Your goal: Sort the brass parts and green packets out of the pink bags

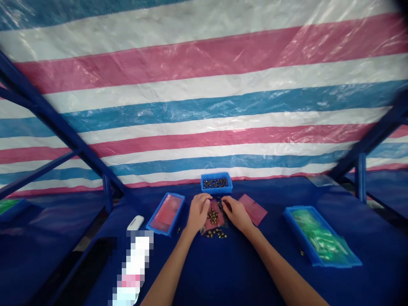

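Observation:
A small pink plastic bag (207,228) lies flat on the blue table between my hands, with a heap of small brass-coloured metal parts (213,216) on or inside it; I cannot tell which. My left hand (198,212) grips the bag's left side, fingers bent over its upper edge. On the opposite side, my right hand (237,213) has its fingertips drawn together beside the bag's upper right edge. Whatever they pinch is too small to make out. More loose brass parts (216,233) are scattered just below the bag.
Behind my hands stands a blue tray (216,191) of small metal parts. A blue tray (182,202) with pink bags is at left, beside a white case (135,222). Another pink bag (253,209) lies right. Farther right is a blue tray (288,214) of green bags.

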